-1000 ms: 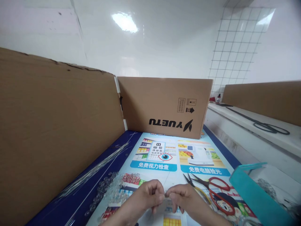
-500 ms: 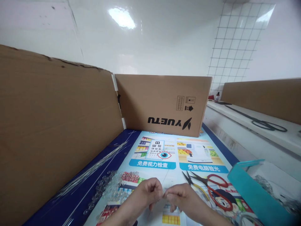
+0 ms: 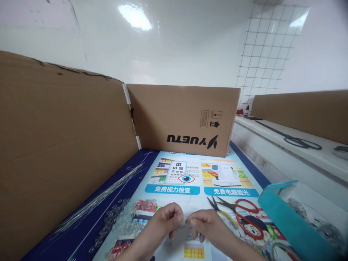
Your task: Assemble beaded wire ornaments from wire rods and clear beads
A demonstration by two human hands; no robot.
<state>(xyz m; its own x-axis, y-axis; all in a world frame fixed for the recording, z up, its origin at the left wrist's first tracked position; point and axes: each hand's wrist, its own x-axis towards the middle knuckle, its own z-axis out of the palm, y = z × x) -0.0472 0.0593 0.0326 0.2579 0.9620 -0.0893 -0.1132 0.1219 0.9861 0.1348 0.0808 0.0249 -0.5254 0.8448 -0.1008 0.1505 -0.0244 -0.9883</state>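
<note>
My left hand (image 3: 164,223) and my right hand (image 3: 208,224) meet low in the middle of the head view, thumbs and forefingers pinched, fingertips a small gap apart. Whatever they hold is too fine to make out. Clear beads (image 3: 126,219) lie in a loose heap to the left of my left hand. Beyond the beads runs a bundle of thin, straight wires (image 3: 100,199). Right of my right hand rest pliers (image 3: 227,216) with yellow on the handle, beside red-handled scissors (image 3: 246,212).
A teal box (image 3: 292,221) with coils of fine wire stands at the right. Cardboard panels (image 3: 182,119) wall off the left and back. A printed poster (image 3: 174,210) covers the tabletop. On the white ledge (image 3: 326,152) lie long dark scissors (image 3: 299,142).
The view has shifted slightly, so everything sits a little further left. My fingertips have drawn slightly apart from near touching; both hands keep their pinch.
</note>
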